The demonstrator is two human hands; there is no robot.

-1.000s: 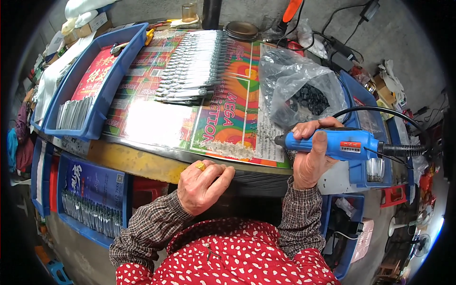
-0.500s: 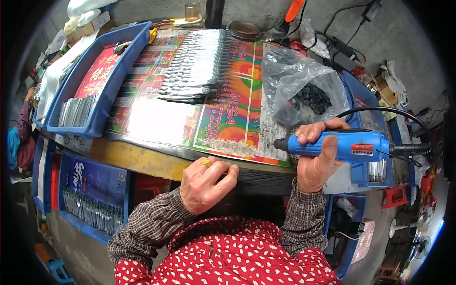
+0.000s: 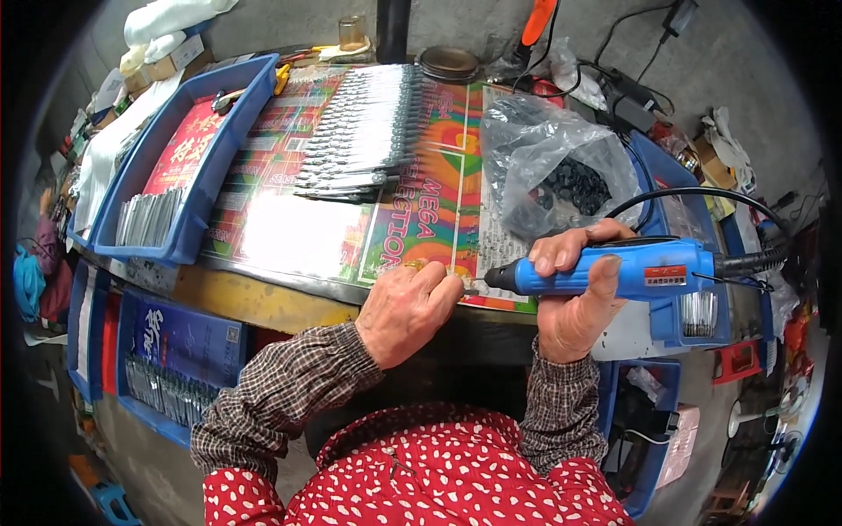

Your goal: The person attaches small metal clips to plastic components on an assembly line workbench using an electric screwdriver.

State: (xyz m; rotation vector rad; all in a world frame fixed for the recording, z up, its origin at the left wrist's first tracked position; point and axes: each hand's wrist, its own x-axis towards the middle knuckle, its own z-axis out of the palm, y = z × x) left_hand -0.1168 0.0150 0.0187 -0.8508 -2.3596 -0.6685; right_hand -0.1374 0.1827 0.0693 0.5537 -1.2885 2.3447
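Observation:
My right hand (image 3: pixel 570 316) is wrapped round a blue electric screwdriver (image 3: pixel 653 270), held level with its black nose pointing left. My left hand (image 3: pixel 405 307), with a gold ring, is closed just in front of that nose, fingertips pinched together. Something small and dark shows between the fingertips and the nose, too small to name. Beyond both hands, slender silver pieces with dark ends (image 3: pixel 364 131) lie side by side in a stacked row on a colourful printed sheet (image 3: pixel 421 228). Right of them, a clear plastic bag (image 3: pixel 517 140) lies open around small black parts (image 3: pixel 572 188).
A blue tray (image 3: pixel 197 206) with slim silver pieces stands at the left of the table. Below it sits another blue bin (image 3: pixel 180 421). Blue bins (image 3: pixel 662 373) flank my right arm. The screwdriver's black cable (image 3: pixel 745 202) arcs right. Far left, another person is partly visible.
My left hand has moved right and away from me, up to the screwdriver's nose. The screwdriver has shifted slightly left, still in my right hand.

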